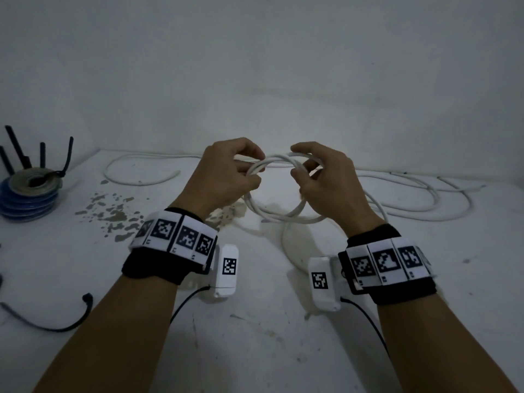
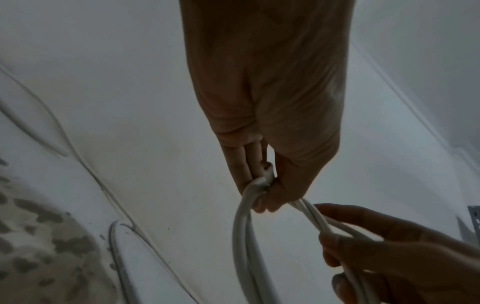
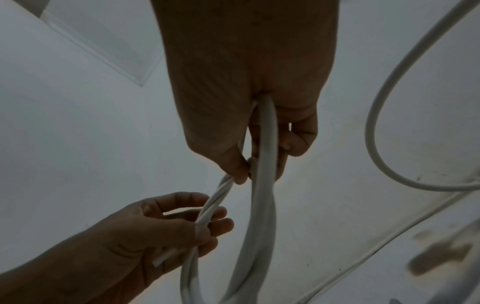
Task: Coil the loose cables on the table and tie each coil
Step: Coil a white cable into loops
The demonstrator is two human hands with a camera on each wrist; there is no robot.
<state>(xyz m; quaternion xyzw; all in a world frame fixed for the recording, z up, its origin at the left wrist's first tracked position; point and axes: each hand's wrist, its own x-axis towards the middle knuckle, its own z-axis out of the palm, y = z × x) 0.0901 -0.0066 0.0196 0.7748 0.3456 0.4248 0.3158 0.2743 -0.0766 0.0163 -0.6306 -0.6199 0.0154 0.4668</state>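
A white cable coil [image 1: 278, 159] hangs a little above the white table [image 1: 255, 336], held between both hands. My left hand [image 1: 251, 170] pinches the coil's left side with thumb and fingers; in the left wrist view a cut cable end shows at that pinch [image 2: 267, 172]. My right hand [image 1: 300, 171] curls round the coil's right side, the strands [image 3: 267, 133] running through its fingers. From the coil the same cable trails down to the table and off to the right in loose loops [image 1: 397, 175].
Another loose white cable [image 1: 136, 182] curves along the back left. A stack of blue coils with black ties [image 1: 28, 194] stands at the far left. A black cable [image 1: 56, 324] lies near the front left edge. A wall rises right behind the table.
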